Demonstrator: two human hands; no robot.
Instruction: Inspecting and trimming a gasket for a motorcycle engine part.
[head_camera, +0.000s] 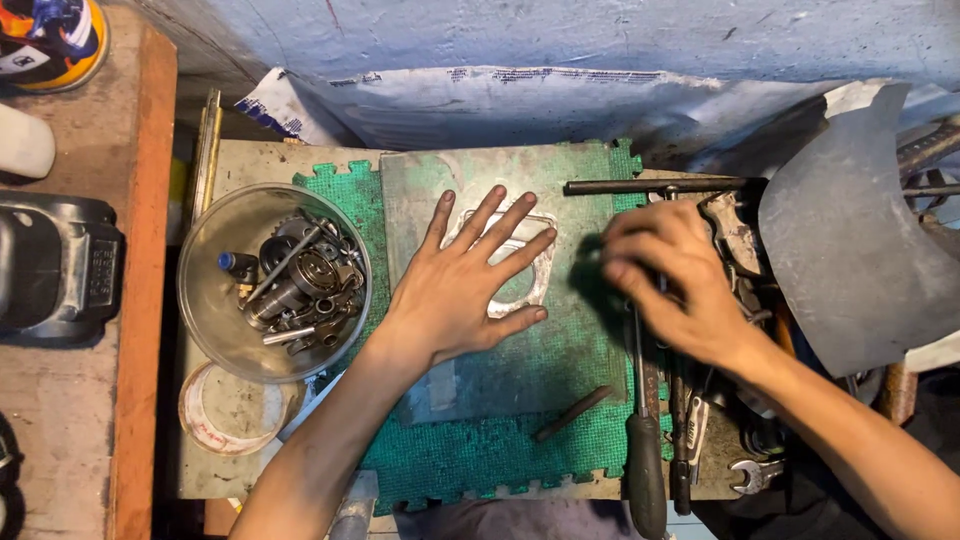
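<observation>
Your left hand (470, 285) lies flat in the middle of the frame, fingers spread wide apart, pressing down on a thin flat metal gasket (528, 290) with a big hole in it. The hand grips nothing; it just rests on top. The gasket lies on a sheet of glass (570, 350), and the glass lies on a green foam mat (480, 455) on the workbench (250, 160).

Your right hand (675, 285) is just to the right of the gasket, over the edge of the mat. Its fingers are curled together, but the hand is blurry, so you cannot tell if it holds anything. It sits above a pile of tools (740, 290) at the right side of the frame.

Below your right hand, a screwdriver with a black handle (645, 465) points toward the bottom of the frame. A small dark rod (572, 413) lies slanted on the mat near it. A long dark bar (655, 186) lies across the top, just above your right hand. A spanner (755, 475) shows at the lower right.

At the left of the frame sits a clear round bowl (205, 300) full of gears and metal parts (300, 285). Under it, toward the lower left, is a round lid (232, 410). A big curved grey sheet (855, 240) fills the right side
</observation>
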